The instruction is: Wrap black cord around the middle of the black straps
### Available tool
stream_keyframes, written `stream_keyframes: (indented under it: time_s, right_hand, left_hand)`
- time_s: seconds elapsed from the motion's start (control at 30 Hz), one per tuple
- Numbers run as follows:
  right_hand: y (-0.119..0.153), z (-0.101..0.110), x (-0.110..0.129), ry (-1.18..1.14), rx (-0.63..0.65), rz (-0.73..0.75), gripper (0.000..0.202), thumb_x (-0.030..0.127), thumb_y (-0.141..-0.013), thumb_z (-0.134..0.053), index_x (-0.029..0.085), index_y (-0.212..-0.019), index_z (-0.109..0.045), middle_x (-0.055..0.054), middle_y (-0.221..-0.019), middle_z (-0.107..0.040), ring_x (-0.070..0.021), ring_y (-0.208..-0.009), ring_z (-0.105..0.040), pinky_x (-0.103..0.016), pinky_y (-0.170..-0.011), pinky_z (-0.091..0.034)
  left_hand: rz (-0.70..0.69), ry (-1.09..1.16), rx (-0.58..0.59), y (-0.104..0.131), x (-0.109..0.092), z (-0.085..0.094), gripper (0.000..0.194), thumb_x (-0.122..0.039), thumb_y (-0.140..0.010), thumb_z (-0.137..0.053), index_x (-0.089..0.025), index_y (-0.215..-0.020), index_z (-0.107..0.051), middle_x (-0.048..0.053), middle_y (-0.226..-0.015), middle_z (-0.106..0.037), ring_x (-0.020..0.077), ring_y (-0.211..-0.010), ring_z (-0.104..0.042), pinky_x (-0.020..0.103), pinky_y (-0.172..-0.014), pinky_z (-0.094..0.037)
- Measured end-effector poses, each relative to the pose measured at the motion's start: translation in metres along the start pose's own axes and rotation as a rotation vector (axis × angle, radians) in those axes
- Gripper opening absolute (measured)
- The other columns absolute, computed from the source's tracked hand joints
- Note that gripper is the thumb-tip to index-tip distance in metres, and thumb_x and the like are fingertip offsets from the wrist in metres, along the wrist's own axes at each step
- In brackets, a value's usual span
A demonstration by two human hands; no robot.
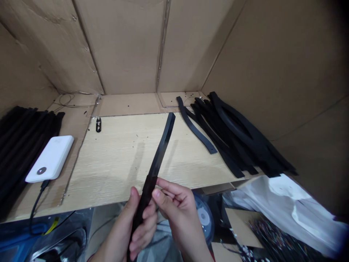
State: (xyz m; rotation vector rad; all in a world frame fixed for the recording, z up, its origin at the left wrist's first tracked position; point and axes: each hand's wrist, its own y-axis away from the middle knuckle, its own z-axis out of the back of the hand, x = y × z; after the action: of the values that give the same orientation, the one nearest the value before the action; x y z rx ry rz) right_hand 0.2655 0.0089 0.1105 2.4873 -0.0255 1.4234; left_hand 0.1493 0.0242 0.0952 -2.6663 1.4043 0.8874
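A long black flat strip (163,142) slants up and away from me over the near edge of the table. Its lower part sits inside a darker fabric-like sleeve (147,189), whose upper edge shows below the strip's bare shiny length. My left hand (141,222) is wrapped around the sleeved part, thumb on one side and fingers on the other. Higher up, my right hand (174,203) pinches the sleeve near its upper edge between thumb and fingers. The lower end of the strip is hidden by my left hand and the bottom of the picture.
Black strips (231,134) lie piled at right, one curved strip (197,129) beside them. Small black thread snips (98,124) lie at back left. Left are a white power bank (50,159) with a cable and dark sleeves (24,145). Cardboard walls (131,47) enclose the table.
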Motion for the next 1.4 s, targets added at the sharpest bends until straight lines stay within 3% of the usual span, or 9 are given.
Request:
stream_keyframes:
  time_s: [0.17, 0.3, 0.43, 0.57, 0.73, 0.97, 1.13, 1.23, 1.4]
  right_hand:
    - [-0.003, 0.002, -0.004, 0.003, 0.01, -0.08, 0.028, 0.035, -0.069, -0.082, 0.014, -0.081, -0.069, -0.001, -0.057, -0.071, -0.0097, -0.043, -0.064, -0.015, -0.043, -0.046]
    - [-0.003, 0.004, -0.013, 0.026, -0.027, 0.026, 0.027, 0.035, -0.069, -0.082, 0.014, -0.073, -0.064, -0.001, -0.053, -0.068, -0.0103, -0.039, -0.063, -0.014, -0.039, -0.045]
    - [0.0, 0.001, -0.016, 0.079, 0.0, 0.08, 0.026, 0.038, -0.077, -0.074, 0.014, -0.069, -0.066, 0.001, -0.044, -0.06, -0.0112, -0.032, -0.057, -0.016, -0.033, -0.041]
    - [0.003, -0.005, -0.009, 0.099, 0.022, 0.103, 0.021, 0.035, -0.079, -0.072, 0.015, -0.075, -0.072, 0.0, -0.048, -0.063, -0.0105, -0.032, -0.055, -0.019, -0.035, -0.046]
    - [0.006, -0.007, 0.008, 0.158, 0.029, 0.149, 0.008, 0.025, -0.078, -0.073, 0.018, -0.082, -0.076, -0.003, -0.06, -0.073, -0.0149, -0.05, -0.067, -0.021, -0.048, -0.055]
    - [0.006, -0.002, 0.012, 0.255, -0.07, 0.279, 0.004, 0.018, -0.074, -0.076, 0.021, -0.071, -0.077, -0.002, -0.063, -0.074, -0.0107, -0.053, -0.065, -0.015, -0.05, -0.051]
    - [0.002, 0.001, 0.003, 0.117, -0.004, 0.237, 0.004, 0.016, -0.073, -0.078, 0.021, -0.074, -0.076, 0.0, -0.057, -0.07, -0.0087, -0.051, -0.064, -0.012, -0.049, -0.049]
    - [-0.002, 0.005, -0.002, -0.001, 0.099, 0.154, 0.02, 0.013, -0.067, -0.082, 0.023, -0.083, -0.077, 0.004, -0.053, -0.065, -0.0076, -0.046, -0.061, -0.013, -0.049, -0.05]
    - [-0.005, 0.008, -0.004, -0.076, 0.216, 0.046, 0.04, 0.015, -0.061, -0.086, 0.023, -0.099, -0.077, 0.004, -0.055, -0.064, -0.0094, -0.045, -0.063, -0.015, -0.046, -0.052]
  left_hand:
    - [0.079, 0.081, 0.065, -0.001, -0.001, 0.011, 0.049, -0.063, -0.082, -0.055, -0.018, -0.066, -0.047, -0.012, -0.039, -0.025, 0.0012, -0.028, -0.011, 0.01, -0.025, -0.013]
    - [0.151, -0.047, 0.003, -0.002, -0.004, 0.009, 0.053, -0.07, -0.077, -0.055, -0.019, -0.063, -0.048, -0.011, -0.037, -0.029, 0.0031, -0.028, -0.015, 0.014, -0.026, -0.016]
    - [-0.107, -0.511, -0.336, -0.001, -0.006, -0.001, 0.049, -0.066, -0.082, -0.051, -0.018, -0.071, -0.056, -0.003, -0.048, -0.051, 0.0095, -0.042, -0.043, 0.019, -0.041, -0.037]
    - [-0.309, -0.781, -0.426, -0.001, -0.006, -0.001, 0.045, -0.056, -0.09, -0.048, -0.019, -0.064, -0.049, -0.003, -0.047, -0.048, 0.01, -0.045, -0.044, 0.021, -0.047, -0.035]
    - [-0.249, -0.722, -0.396, 0.001, -0.007, 0.006, 0.045, -0.057, -0.091, -0.043, -0.019, -0.067, -0.049, -0.005, -0.042, -0.042, 0.0086, -0.04, -0.036, 0.021, -0.042, -0.029]
    - [-0.218, -0.566, -0.456, 0.005, -0.012, -0.001, 0.045, -0.061, -0.085, -0.052, -0.017, -0.074, -0.052, -0.006, -0.043, -0.043, 0.0057, -0.038, -0.035, 0.016, -0.038, -0.027]
    - [-0.083, -0.377, -0.388, 0.006, -0.008, -0.002, 0.05, -0.066, -0.081, -0.053, -0.017, -0.072, -0.053, -0.008, -0.04, -0.039, 0.0042, -0.031, -0.028, 0.015, -0.031, -0.026]
    - [0.005, -0.257, -0.318, 0.006, -0.007, -0.001, 0.051, -0.069, -0.078, -0.055, -0.018, -0.071, -0.052, -0.01, -0.037, -0.034, 0.0031, -0.028, -0.021, 0.014, -0.028, -0.023]
    - [0.264, -0.123, -0.035, 0.004, -0.013, 0.008, 0.057, -0.075, -0.076, -0.05, -0.019, -0.068, -0.052, -0.011, -0.032, -0.028, 0.0034, -0.023, -0.017, 0.015, -0.025, -0.019]
